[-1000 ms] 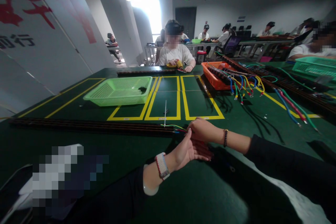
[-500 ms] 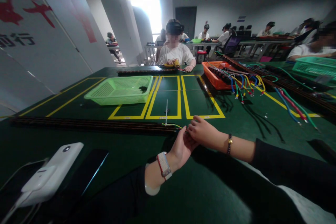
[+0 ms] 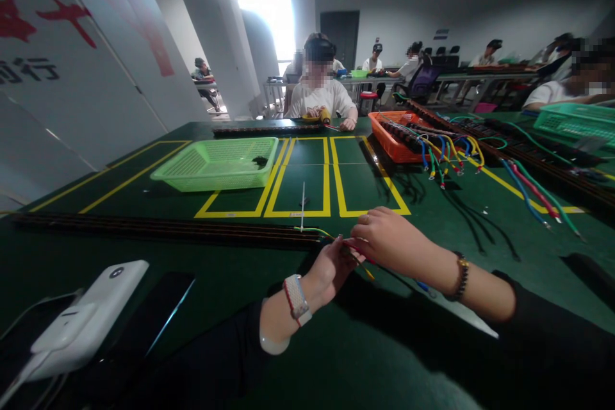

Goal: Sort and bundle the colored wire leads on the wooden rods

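Shifting right and a little away from the left palm since the earlier frame, the right hand [image 3: 396,240] is now leaving more of the thin coloured wires [image 3: 358,257] showing, with a yellow end [image 3: 369,274] pointing down past the left fingers and a blue end [image 3: 425,288] lying beneath the right wrist. Its fingers are closing narrowly on the wires, though their tips are partly hidden. The left hand [image 3: 327,272] is holding the wires between thumb and fingers, palm partly turned up. The wires are coming out at the right end of a long dark strip [image 3: 168,229], which is lying across the green table [image 3: 230,275]. A white cable tie [image 3: 303,205] is sticking up at the strip near that end. Beyond, a light green basket [image 3: 211,180] is standing left of an orange basket [image 3: 394,148], over whose edge lugged wires [image 3: 451,157] are hanging. Across the table, a person [image 3: 321,99] is sitting by another dark strip [image 3: 264,131].
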Demonstrator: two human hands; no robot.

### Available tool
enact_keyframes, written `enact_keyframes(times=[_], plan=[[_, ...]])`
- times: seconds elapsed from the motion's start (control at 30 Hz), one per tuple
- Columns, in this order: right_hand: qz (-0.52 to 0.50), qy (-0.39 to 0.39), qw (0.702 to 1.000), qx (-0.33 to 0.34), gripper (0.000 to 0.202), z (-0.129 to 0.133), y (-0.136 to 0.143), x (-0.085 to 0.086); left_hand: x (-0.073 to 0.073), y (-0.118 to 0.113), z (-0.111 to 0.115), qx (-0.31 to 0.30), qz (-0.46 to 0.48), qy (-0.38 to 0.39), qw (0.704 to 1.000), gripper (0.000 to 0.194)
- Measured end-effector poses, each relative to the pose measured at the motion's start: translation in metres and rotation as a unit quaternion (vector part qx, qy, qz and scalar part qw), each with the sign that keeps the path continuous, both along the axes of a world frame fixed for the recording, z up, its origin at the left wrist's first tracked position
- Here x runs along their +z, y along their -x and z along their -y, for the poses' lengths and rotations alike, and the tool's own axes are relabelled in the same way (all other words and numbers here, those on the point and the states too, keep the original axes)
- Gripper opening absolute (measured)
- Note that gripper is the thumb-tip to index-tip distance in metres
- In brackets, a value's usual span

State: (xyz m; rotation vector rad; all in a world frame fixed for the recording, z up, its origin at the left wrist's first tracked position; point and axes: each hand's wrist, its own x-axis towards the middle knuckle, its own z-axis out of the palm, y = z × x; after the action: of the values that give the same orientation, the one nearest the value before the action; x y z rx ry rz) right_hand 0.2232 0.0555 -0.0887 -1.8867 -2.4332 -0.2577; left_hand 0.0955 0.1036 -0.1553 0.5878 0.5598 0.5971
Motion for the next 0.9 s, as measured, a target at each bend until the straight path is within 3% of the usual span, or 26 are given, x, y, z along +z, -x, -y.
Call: enact_keyframes(times=[0.1, 0.43, 0.6, 0.73, 0.9], plan=[[-0.021, 0.013, 1.0, -0.013, 0.036, 0.008, -0.006, 0.003, -0.002, -0.001, -0.001, 0.002, 0.004, 0.005, 1.0, 0.022], [-0.029, 0.104, 0.992, -0.061, 0.025, 0.019, 0.009, -0.034, -0.001, -0.008, 0.0, 0.031, -0.041, 0.005, 0.999, 0.016], [-0.124, 0.134, 0.98, -0.076, 0.025, 0.017, 0.0, -0.019, -0.003, -0.008, -0.001, 0.018, -0.041, 0.014, 0.999, 0.026], [-0.208, 0.144, 0.96, -0.118, 0.037, 0.01, -0.025, -0.002, -0.001, -0.006, -0.001, -0.018, -0.02, 0.002, 1.0, 0.036], [-0.246, 0.073, 0.955, -0.15, 0.039, -0.01, -0.058, -0.016, 0.003, -0.007, 0.001, -0.037, -0.039, -0.03, 0.998, 0.03]])
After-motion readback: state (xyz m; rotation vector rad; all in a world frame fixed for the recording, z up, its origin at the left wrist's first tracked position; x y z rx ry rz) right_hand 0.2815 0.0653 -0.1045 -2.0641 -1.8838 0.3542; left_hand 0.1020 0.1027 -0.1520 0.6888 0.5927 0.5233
